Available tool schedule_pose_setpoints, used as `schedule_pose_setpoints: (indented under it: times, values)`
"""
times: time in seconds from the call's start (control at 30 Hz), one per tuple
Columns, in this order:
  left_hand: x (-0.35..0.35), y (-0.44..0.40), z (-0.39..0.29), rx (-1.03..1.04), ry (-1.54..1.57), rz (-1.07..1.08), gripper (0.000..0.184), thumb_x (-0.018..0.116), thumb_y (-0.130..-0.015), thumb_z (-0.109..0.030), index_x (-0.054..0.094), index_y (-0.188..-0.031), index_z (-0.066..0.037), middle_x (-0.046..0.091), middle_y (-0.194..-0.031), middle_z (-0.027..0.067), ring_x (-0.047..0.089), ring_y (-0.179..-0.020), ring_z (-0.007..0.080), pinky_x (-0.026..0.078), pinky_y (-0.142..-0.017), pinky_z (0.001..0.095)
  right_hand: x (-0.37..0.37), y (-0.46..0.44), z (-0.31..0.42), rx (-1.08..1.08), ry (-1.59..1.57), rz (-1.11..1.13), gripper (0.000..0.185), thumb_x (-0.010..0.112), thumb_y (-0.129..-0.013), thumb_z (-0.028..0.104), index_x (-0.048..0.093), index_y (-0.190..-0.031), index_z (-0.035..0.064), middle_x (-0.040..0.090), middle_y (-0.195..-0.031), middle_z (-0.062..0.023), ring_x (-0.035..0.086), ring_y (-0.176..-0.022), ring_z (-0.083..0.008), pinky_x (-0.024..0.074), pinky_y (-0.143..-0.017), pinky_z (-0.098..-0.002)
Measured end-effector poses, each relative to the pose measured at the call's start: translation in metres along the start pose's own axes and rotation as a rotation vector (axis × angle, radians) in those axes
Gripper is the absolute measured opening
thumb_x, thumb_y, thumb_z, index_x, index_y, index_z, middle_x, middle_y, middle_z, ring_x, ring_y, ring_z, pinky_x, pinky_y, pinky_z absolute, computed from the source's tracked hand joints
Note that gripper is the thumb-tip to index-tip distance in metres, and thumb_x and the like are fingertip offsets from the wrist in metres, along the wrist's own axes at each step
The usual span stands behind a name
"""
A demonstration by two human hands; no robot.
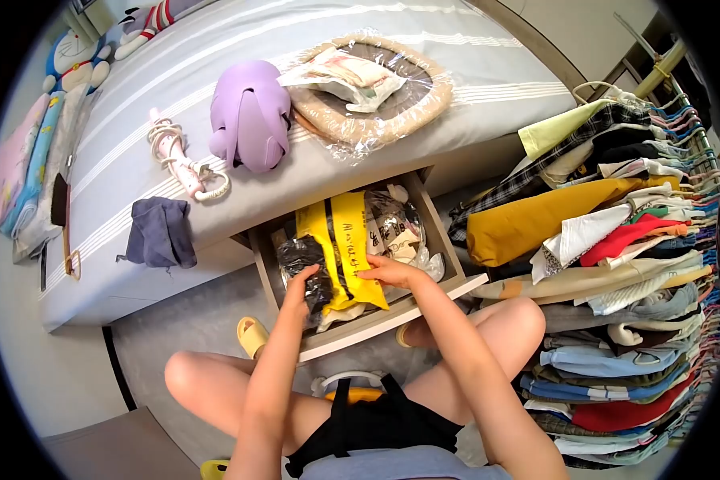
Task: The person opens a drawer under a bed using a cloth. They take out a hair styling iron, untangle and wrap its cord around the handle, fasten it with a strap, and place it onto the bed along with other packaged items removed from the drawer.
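Note:
A pulled-out drawer (448, 240) under the bed holds several bagged items. Inside lies a bright yellow plastic bag (316, 216) with a dark stripe and handwritten black characters. My right hand (394, 273) grips its right edge, the thumb lying over the top. Against the bag's left side is a crumpled black plastic bag (318, 294), with the fingers of my left hand (298, 290) closed on it. Clear and dark plastic packages (392, 220) fill the drawer's right part. What lies beneath the yellow bag is hidden.
On the striped bed (328, 28) lie a purple bag (252, 116), a corded pink hair tool (176, 160), a plastic-wrapped beige ring (424, 72) and a dark folded cloth (162, 232). A packed clothes rack (616, 312) stands close on the right. Yellow slippers (252, 336) are below the drawer.

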State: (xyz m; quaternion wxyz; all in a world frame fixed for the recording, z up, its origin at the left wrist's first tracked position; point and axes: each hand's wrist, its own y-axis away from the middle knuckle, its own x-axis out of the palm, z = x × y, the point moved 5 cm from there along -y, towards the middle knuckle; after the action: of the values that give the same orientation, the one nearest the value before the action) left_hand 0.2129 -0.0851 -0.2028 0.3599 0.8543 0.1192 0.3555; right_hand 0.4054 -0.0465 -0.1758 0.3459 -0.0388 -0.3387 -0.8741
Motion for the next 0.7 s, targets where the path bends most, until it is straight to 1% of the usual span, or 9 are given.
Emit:
schedule_pose_setpoints:
  times: [0.1, 0.17, 0.23, 0.3, 0.33, 0.53, 0.57, 0.63, 0.7]
  values:
    - [-0.030, 0.006, -0.005, 0.016, 0.001, -0.027, 0.029, 0.064, -0.070, -0.005, 0.055, -0.097, -0.001, 0.062, -0.083, 0.0114, 0.062, -0.069, 0.0254, 0.054, -0.062, 0.0382, 0.001, -0.017, -0.012, 0.068, -0.027, -0.070, 0.040, 0.059, -0.085, 0.027, 0.050, -0.119, 0.0078, 0.059, -0.103, 0.0007, 0.056, -0.091, -0.0093, 0.0458, -0.072, -0.0248]
    - [-0.042, 0.014, -0.007, 0.053, -0.002, -0.111, 0.028, 0.062, -0.070, -0.004, 0.055, -0.098, 0.000, 0.061, -0.084, 0.0119, 0.062, -0.069, 0.0260, 0.054, -0.064, 0.0385, -0.011, -0.026, -0.017, 0.006, -0.058, -0.436, 0.037, 0.062, -0.080, 0.031, 0.057, -0.106, 0.0049, 0.062, -0.090, -0.0046, 0.058, -0.080, -0.0112, 0.0457, -0.066, -0.0254]
    - [-0.049, 0.028, -0.014, 0.160, -0.084, -0.177, 0.031, 0.061, -0.069, -0.001, 0.054, -0.099, 0.000, 0.061, -0.087, 0.0122, 0.062, -0.071, 0.0253, 0.053, -0.064, 0.0372, -0.063, -0.060, -0.055, -0.057, 0.442, -0.832, 0.040, 0.064, -0.074, 0.031, 0.060, -0.101, 0.0008, 0.063, -0.090, -0.0117, 0.060, -0.082, -0.0186, 0.0473, -0.068, -0.0286]
    - [-0.055, 0.048, -0.020, 0.259, -0.168, -0.247, 0.033, 0.060, -0.068, 0.002, 0.053, -0.100, 0.001, 0.060, -0.089, 0.0125, 0.061, -0.074, 0.0245, 0.052, -0.065, 0.0358, -0.066, -0.048, -0.039, -0.099, 0.670, -0.938, 0.043, 0.066, -0.068, 0.032, 0.062, -0.094, -0.0023, 0.063, -0.091, -0.0179, 0.060, -0.085, -0.0267, 0.0476, -0.073, -0.0330]
    - [-0.055, 0.058, -0.025, 0.344, -0.304, -0.269, 0.036, 0.059, -0.067, 0.003, 0.052, -0.102, 0.000, 0.060, -0.090, 0.0108, 0.060, -0.077, 0.0217, 0.049, -0.069, 0.0328, -0.066, -0.053, -0.040, -0.054, 0.551, -0.808, 0.049, 0.068, -0.066, 0.035, 0.061, -0.095, -0.0042, 0.062, -0.095, -0.0212, 0.060, -0.088, -0.0306, 0.0466, -0.078, -0.0356]
    - [-0.049, 0.102, -0.063, 0.840, -0.925, -0.071, 0.032, 0.056, -0.065, 0.007, 0.054, -0.096, -0.001, 0.060, -0.081, 0.0102, 0.057, -0.077, 0.0147, 0.044, -0.072, 0.0259, -0.048, -0.045, -0.028, 0.094, 0.847, -1.044, 0.062, 0.069, -0.064, 0.041, 0.055, -0.105, -0.0049, 0.056, -0.104, -0.0232, 0.056, -0.096, -0.0336, 0.0453, -0.084, -0.0340]
    - [-0.044, 0.115, -0.071, 0.863, -1.012, 0.020, 0.030, 0.055, -0.065, 0.007, 0.054, -0.094, -0.002, 0.060, -0.078, 0.0108, 0.057, -0.076, 0.0141, 0.044, -0.071, 0.0255, -0.053, -0.046, -0.028, 0.105, 0.770, -1.011, 0.074, 0.073, -0.061, 0.043, 0.051, -0.110, -0.0080, 0.051, -0.115, -0.0244, 0.052, -0.104, -0.0332, 0.0429, -0.089, -0.0347]
    - [-0.023, 0.150, -0.093, 0.965, -1.161, 0.174, 0.029, 0.053, -0.066, 0.009, 0.055, -0.092, -0.002, 0.059, -0.076, 0.0104, 0.055, -0.073, 0.0137, 0.044, -0.070, 0.0240, -0.051, -0.037, -0.027, -0.039, 0.330, -0.801, 0.080, 0.079, -0.057, 0.040, 0.049, -0.112, -0.0102, 0.052, -0.116, -0.0222, 0.054, -0.104, -0.0298, 0.0448, -0.086, -0.0343]
    - [-0.017, 0.173, -0.116, 0.978, -1.150, 0.204, 0.028, 0.057, -0.066, 0.007, 0.056, -0.092, -0.002, 0.060, -0.077, 0.0079, 0.055, -0.072, 0.0114, 0.043, -0.069, 0.0220, -0.071, -0.053, -0.046, 0.049, 0.424, -0.732, 0.085, 0.081, -0.052, 0.040, 0.049, -0.111, -0.0123, 0.056, -0.110, -0.0220, 0.058, -0.097, -0.0270, 0.0481, -0.079, -0.0329]
